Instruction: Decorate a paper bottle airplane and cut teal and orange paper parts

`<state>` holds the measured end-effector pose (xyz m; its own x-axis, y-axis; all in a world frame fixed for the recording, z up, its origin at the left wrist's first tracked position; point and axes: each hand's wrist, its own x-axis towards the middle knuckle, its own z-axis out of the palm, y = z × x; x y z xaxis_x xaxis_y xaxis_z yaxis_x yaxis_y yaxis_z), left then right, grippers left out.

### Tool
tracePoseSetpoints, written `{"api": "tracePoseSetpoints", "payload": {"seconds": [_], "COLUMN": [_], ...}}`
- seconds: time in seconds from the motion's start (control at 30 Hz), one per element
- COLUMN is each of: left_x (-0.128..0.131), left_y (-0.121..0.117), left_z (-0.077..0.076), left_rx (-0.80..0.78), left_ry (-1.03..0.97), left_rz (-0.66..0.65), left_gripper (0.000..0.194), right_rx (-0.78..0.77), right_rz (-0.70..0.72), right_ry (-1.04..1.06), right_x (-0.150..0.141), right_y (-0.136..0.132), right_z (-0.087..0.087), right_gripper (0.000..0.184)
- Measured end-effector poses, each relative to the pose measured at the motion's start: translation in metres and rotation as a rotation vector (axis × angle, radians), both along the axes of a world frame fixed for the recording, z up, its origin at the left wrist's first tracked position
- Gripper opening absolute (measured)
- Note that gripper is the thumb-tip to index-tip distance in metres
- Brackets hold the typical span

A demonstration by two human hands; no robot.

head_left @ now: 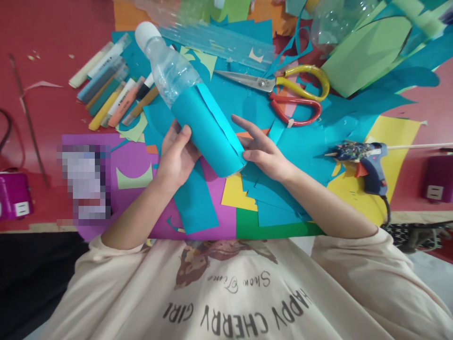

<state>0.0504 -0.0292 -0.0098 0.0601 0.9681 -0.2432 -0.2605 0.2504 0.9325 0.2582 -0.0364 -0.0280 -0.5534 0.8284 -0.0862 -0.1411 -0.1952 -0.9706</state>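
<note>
By the left hand (177, 156), thumb above and fingers curled underneath, a clear plastic bottle (175, 75) in a bright-blue paper wrap (208, 132) is gripped. Its long axis is slanted: the white cap (147, 37) is pointed away, leftward beyond those fingers, the base toward the right hand (265, 153). There the index finger is extended, the thumb tip set by the base; whether it is gripped cannot be told. Beyond the right fingers, yellow-and-red-handled metal scissors (267, 85) are laid.

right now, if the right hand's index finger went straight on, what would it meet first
Likely the blue paper wrapped around the clear plastic bottle, though depth is unclear and it might pass over.
</note>
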Motion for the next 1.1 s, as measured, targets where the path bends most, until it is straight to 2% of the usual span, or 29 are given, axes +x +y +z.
{"api": "tracePoseSetpoints", "payload": {"seconds": [0.2,0.4,0.53,0.77,0.97,1.1], "left_x": [-0.001,-0.001,0.004,0.01,0.005,0.004], "left_y": [-0.001,0.001,-0.001,-0.013,-0.014,-0.013], "left_z": [0.001,0.001,0.0,-0.004,0.002,0.005], "left_rx": [-0.009,-0.032,-0.064,-0.079,0.047,0.083], "left_ry": [-0.003,-0.043,-0.118,-0.009,0.117,0.264], "left_rz": [0.008,0.028,-0.001,-0.213,-0.406,-0.458], "left_gripper": [0.035,0.026,0.018,0.048,0.085,0.094], "right_rx": [0.048,0.015,0.018,0.029,0.078,0.049], "right_rz": [0.007,0.03,-0.021,-0.155,-0.274,-0.324], "right_ry": [0.016,0.013,-0.021,-0.076,-0.15,-0.158], "right_x": [0.0,0.001,-0.001,-0.009,-0.014,-0.019], "right_y": [0.0,0.0,-0.002,-0.005,-0.007,-0.011], "right_z": [-0.002,-0.005,-0.006,0.0,-0.001,-0.002], "right_gripper": [0.084,0.102,0.097,0.083,0.078,0.08]}}
